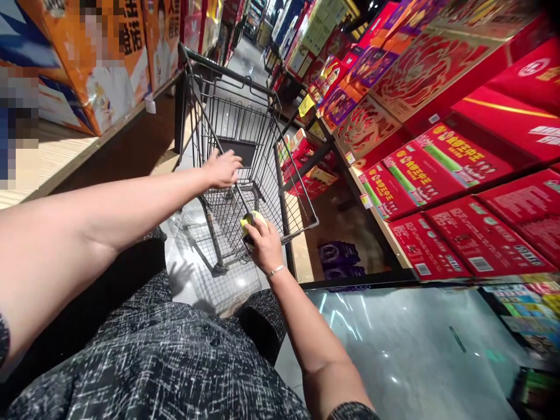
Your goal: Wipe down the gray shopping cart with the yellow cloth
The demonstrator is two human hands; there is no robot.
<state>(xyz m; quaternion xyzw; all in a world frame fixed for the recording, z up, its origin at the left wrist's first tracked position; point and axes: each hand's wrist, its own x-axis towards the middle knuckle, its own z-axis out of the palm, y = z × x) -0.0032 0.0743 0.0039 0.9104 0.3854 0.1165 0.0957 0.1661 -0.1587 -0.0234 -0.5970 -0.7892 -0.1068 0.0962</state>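
A black wire shopping cart [236, 153] stands in front of me, and no goods show in its basket. My left hand [224, 168] lies over a long bar of the cart with its fingers stretched and apart; whether it touches the bar I cannot tell. Lower down at the near end of that bar, my right hand [266, 248] has its fingers curled round a small yellow-and-black item [249, 220]. The hand covers much of this item, so its kind and whether it is fixed to the cart are unclear.
Red gift boxes [420, 169] are stacked on shelves at the right, with purple packages [339, 256] low beneath. Orange boxes [105, 70] stand on a wooden shelf [65, 149] at the left. The aisle floor [245, 61] runs ahead between the shelves.
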